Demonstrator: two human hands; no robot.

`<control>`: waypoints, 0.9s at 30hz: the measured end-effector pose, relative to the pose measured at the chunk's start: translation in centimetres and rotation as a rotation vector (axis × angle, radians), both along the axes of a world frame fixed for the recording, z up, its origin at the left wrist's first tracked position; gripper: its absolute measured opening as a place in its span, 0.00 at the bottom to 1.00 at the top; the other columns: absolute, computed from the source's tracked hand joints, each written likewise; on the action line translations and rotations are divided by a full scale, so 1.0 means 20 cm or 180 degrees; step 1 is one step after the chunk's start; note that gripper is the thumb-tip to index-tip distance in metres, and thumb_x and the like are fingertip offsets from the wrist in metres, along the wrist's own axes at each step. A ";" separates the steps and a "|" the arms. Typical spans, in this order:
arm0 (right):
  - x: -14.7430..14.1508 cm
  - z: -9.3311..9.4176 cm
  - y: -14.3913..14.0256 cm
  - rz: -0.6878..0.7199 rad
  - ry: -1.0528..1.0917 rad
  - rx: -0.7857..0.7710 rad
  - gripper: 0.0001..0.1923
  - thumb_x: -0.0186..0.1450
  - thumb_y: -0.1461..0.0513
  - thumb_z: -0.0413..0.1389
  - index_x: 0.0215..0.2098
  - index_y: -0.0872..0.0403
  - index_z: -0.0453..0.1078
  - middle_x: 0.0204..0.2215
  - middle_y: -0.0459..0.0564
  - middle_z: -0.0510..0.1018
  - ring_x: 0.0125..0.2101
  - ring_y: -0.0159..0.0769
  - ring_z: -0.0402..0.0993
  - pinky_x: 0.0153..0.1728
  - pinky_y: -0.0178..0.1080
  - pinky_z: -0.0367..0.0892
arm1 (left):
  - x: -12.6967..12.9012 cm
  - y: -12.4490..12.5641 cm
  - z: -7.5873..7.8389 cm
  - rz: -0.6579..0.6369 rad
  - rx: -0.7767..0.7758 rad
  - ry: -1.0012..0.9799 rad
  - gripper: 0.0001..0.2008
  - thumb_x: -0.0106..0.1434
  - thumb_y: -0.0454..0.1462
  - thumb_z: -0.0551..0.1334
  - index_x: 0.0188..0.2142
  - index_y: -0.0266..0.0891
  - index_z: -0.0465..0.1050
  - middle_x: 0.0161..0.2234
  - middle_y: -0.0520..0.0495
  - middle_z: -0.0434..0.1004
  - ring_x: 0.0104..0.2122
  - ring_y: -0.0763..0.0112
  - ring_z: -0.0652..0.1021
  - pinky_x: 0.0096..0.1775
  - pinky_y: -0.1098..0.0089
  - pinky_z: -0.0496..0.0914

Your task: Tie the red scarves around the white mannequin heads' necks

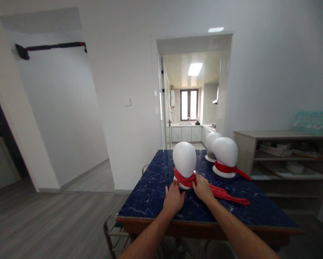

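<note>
A white mannequin head (pixel 184 158) stands upright on the table before me, a red scarf (pixel 185 180) wrapped round its neck. One long tail of the scarf trails to the right across the tabletop. At the front left of the head's base is my left hand (pixel 174 199), its fingers spread and the fingertips close to the base and scarf. My right hand (pixel 203 187) pinches the scarf at the right side of the neck; its fingertips are partly hidden.
The table (pixel 161 167) has a blue marbled top. Behind to the right stand a second mannequin head (pixel 226 151) with a red band and another white head (pixel 211 140). A shelf unit (pixel 245 147) bears bottles (pixel 314 122). A metal-framed chair (pixel 115 230) is at left.
</note>
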State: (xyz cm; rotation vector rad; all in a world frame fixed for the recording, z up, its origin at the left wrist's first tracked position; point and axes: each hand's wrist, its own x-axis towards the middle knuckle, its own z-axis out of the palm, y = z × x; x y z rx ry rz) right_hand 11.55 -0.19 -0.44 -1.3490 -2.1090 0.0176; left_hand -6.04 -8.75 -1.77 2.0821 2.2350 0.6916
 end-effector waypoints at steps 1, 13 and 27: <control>0.00 0.00 0.00 -0.0004 -0.0008 -0.0005 0.26 0.76 0.59 0.50 0.69 0.57 0.64 0.56 0.60 0.78 0.56 0.47 0.73 0.59 0.42 0.61 | 0.00 0.00 0.00 0.0013 -0.0011 0.0005 0.36 0.72 0.44 0.53 0.75 0.32 0.54 0.76 0.33 0.53 0.75 0.53 0.57 0.73 0.44 0.48; 0.00 -0.01 0.01 -0.0037 -0.0035 0.0053 0.25 0.75 0.59 0.50 0.68 0.56 0.66 0.53 0.60 0.79 0.54 0.47 0.74 0.57 0.43 0.62 | 0.00 0.00 -0.01 0.0009 0.0023 0.0132 0.35 0.72 0.44 0.52 0.75 0.33 0.55 0.76 0.33 0.54 0.75 0.52 0.58 0.72 0.45 0.51; 0.00 -0.01 0.01 -0.0011 0.0019 0.0033 0.24 0.75 0.59 0.50 0.67 0.55 0.66 0.54 0.59 0.79 0.55 0.47 0.73 0.58 0.42 0.62 | -0.01 0.02 -0.03 -0.0008 0.0105 0.0022 0.35 0.72 0.45 0.52 0.74 0.31 0.55 0.75 0.32 0.55 0.74 0.52 0.59 0.73 0.44 0.49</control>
